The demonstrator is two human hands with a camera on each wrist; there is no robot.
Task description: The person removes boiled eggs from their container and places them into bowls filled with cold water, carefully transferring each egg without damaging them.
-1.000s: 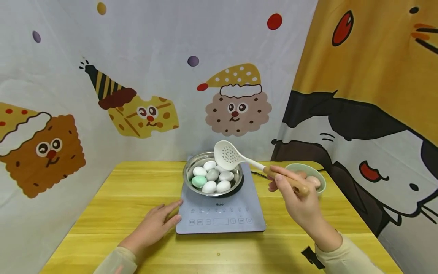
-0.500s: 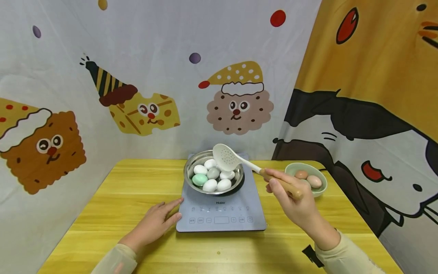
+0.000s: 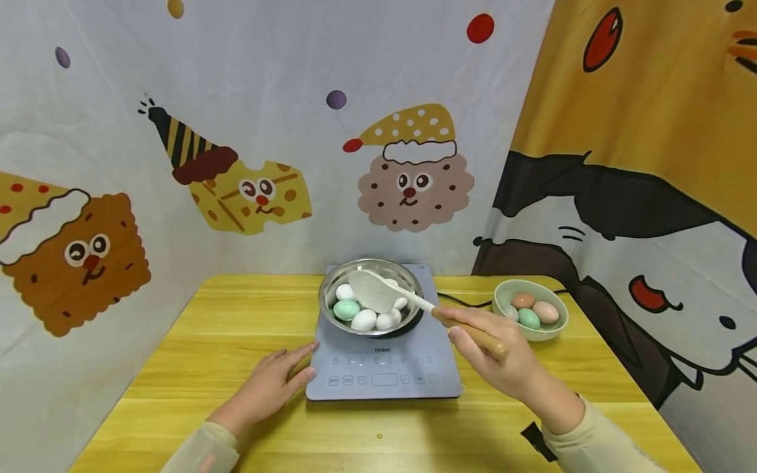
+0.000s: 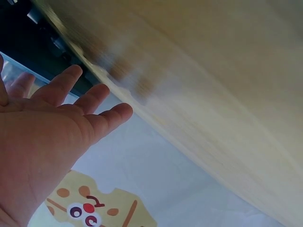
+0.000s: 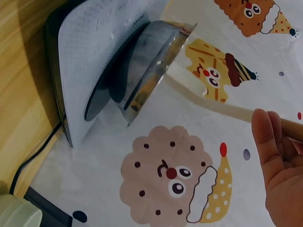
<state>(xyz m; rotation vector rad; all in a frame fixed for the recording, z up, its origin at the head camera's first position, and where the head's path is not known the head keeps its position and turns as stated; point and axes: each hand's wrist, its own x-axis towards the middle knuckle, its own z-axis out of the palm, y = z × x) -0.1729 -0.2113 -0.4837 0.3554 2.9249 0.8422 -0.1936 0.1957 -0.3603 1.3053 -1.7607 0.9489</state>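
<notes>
My right hand [image 3: 497, 351] grips the wooden handle of a white slotted skimmer [image 3: 375, 289]. The skimmer's head dips inside a steel bowl [image 3: 324, 307] and hides some of the eggs there. White eggs [image 3: 363, 320] and a pale green egg [image 3: 346, 309] lie around it. In the right wrist view the skimmer's neck [image 5: 222, 109] reaches over the rim. The bowl sits on a grey induction cooker [image 3: 378, 368]. My left hand [image 3: 266, 387] rests by the cooker's left edge, fingertips right at it, holding nothing; its fingers [image 4: 99, 99] are spread in the left wrist view.
A light green bowl [image 3: 499, 315] at the right holds several eggs, brown, pinkish and green. A black cable [image 3: 464, 302] runs behind it from the cooker. A black strap piece [image 3: 537, 441] lies near the right sleeve. A printed curtain [image 3: 266, 98] stands behind the wooden table [image 3: 195, 341].
The right hand has moved left and slightly down, lowering the skimmer's head from above the eggs into the steel bowl. More of the green bowl's eggs show. The left hand stays put.
</notes>
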